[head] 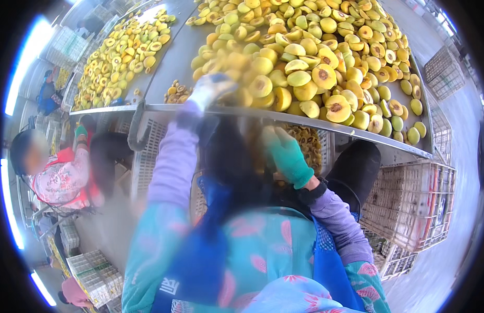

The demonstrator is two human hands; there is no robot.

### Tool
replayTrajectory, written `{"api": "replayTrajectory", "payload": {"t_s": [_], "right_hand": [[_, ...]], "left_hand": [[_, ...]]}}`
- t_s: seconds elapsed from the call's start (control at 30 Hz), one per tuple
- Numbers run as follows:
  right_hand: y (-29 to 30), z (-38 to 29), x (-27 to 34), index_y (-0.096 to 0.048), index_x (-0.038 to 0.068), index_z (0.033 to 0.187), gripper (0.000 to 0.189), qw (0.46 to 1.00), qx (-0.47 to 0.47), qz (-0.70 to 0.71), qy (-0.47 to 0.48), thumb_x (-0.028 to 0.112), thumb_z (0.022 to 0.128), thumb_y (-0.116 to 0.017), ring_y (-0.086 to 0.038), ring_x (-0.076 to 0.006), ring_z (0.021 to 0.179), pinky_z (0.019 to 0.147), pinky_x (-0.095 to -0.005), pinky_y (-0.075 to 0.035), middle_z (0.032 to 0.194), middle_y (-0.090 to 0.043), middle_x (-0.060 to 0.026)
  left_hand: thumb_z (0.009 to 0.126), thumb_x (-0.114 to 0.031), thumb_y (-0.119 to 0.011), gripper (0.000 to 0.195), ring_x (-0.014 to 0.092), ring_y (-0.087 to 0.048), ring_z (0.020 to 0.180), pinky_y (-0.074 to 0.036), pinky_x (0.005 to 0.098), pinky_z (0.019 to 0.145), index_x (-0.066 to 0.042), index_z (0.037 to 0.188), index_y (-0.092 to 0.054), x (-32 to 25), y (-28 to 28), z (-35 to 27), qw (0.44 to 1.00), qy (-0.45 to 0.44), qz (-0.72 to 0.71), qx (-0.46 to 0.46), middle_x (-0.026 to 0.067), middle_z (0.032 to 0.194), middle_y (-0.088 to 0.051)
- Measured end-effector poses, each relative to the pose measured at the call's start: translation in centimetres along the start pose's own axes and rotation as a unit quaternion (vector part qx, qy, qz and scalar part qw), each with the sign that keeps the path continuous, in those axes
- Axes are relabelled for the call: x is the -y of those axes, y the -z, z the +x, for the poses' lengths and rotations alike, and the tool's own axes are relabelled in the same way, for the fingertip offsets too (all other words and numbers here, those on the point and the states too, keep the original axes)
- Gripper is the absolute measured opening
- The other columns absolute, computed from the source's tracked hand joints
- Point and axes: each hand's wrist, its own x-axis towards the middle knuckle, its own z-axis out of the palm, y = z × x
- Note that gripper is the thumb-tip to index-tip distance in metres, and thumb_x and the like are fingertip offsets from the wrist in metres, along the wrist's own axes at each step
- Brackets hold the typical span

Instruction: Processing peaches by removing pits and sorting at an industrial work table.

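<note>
A large heap of halved yellow stone fruit (300, 74), perhaps peaches, covers the metal table (179, 51) before me. Some cut faces show brown pits or pit hollows. My left hand (212, 88), in a white glove, is at the near edge of the heap, touching or just above the fruit. Motion blurs it, and I cannot tell if it holds anything. Below the table's rim is my right hand (287, 154) in a green glove, its fingers blurred and their contents unclear. Behind it, a white plastic crate (326, 150) holds brown pits or scraps (306, 141).
A small pile of pits (177, 92) lies by the table's front rim. Another fruit heap (122, 58) is at left, near a seated person (62, 172). A dark curved strap (136, 129) hangs from the rim. Stacked crates (410, 203) stand at my right, more crates (95, 276) at lower left.
</note>
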Motion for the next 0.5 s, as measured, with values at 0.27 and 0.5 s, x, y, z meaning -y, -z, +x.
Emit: {"api": "replayTrajectory", "payload": {"t_s": [0.27,0.5], "right_hand": [[-1.2,3.7,1.4,-0.05,0.004,0.084,0.021,0.79,-0.119,-0.451,0.398,0.023,0.088,-0.057,-0.056,-0.0377,0.055,0.047,-0.043,-0.043,0.063,-0.056,-0.0187],[-1.7,2.4,2.5,-0.049,0.004,0.088,0.023,0.801,-0.207,-0.381,0.413,0.025,0.086,-0.059,-0.056,-0.0367,0.053,0.046,-0.0442,-0.042,0.059,-0.055,-0.0171]], "left_hand": [[0.097,-0.037,-0.034,0.046,0.021,-0.063,0.082,-0.052,0.0307,0.073,0.004,0.112,-0.05,-0.5,-5.0,-3.6,0.957,-0.137,-0.257,-0.002,0.0141,0.097,-0.062],[0.084,-0.004,-0.053,0.027,0.033,-0.06,0.085,-0.05,0.0363,0.075,-0.004,0.111,-0.049,-4.5,-6.2,-6.0,0.878,-0.409,0.198,-0.151,0.015,0.102,-0.06]]}}
